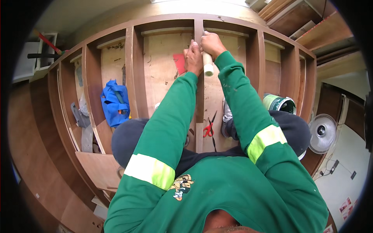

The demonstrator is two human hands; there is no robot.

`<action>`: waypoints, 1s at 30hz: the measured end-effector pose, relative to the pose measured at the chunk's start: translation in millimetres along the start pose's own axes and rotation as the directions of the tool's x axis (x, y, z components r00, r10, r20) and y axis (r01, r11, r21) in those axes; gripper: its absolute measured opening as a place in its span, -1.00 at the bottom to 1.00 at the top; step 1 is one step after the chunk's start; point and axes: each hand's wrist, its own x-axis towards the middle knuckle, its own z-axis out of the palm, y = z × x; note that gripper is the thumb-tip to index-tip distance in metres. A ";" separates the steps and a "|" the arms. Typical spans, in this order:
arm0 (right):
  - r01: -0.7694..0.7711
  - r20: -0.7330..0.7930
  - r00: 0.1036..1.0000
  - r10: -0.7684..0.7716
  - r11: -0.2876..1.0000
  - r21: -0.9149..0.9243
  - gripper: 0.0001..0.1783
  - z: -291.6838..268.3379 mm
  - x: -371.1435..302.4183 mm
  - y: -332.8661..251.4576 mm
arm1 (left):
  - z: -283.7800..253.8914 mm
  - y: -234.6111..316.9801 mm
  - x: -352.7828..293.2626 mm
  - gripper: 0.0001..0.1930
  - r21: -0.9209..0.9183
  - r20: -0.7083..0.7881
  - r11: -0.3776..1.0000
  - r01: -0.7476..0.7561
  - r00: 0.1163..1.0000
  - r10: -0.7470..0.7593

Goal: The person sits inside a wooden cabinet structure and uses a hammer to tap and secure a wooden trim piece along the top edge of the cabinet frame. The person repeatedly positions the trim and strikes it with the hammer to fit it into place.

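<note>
A brown wooden divider (199, 93) runs away from me down the middle of a compartmented wooden frame. My left hand (193, 58) is closed against it near its far end, thumb up; the other fingers are partly hidden. Just to the right, my right hand (213, 43) is closed round a tool with a pale, cylindrical handle (208, 66). The handle's end points back toward me. A thin tip shows beyond my fist, but its kind is hard to make out. Left of my left hand lies a flat red piece (178, 63).
Red-handled scissors (208, 130) lie near my legs. A blue bag (115, 103) rests in a left compartment; a paint-smeared bucket (274, 102) stands beside my right knee. At far right is a fan (322, 132). Boards (287, 15) are stacked at the upper right.
</note>
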 end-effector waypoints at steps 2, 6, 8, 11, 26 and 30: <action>-0.159 -0.116 0.934 0.339 0.680 0.716 -0.81 40.7 -2.0 89.3 | 34.6 46.9 -1.9 -0.25 -0.069 0.067 0.994 -0.090 0.993 0.095; -0.060 -0.175 0.955 0.238 0.738 0.672 -0.83 64.4 -0.7 103.9 | 30.0 50.3 -6.4 -0.26 -0.057 0.105 0.997 -0.050 0.993 0.055; -0.129 -0.091 0.960 0.266 0.704 0.699 -0.85 56.4 5.8 94.1 | 26.8 47.0 -3.9 -0.27 -0.056 0.078 0.997 -0.054 0.995 0.058; -0.183 -0.042 0.960 0.276 0.735 0.653 -0.79 41.1 6.7 54.9 | 17.3 26.8 -2.2 -0.27 -0.039 0.082 0.998 -0.048 0.995 0.051; -0.171 -0.220 0.956 0.193 0.979 0.116 -0.76 -39.8 -7.8 11.9 | 23.0 29.2 -4.1 -0.26 -0.063 0.095 0.995 -0.084 0.991 0.089; -0.159 -0.174 0.963 0.206 0.954 0.254 -0.77 -24.8 -6.8 52.1 | 39.1 44.3 1.2 -0.25 -0.075 0.095 0.991 -0.107 0.989 0.114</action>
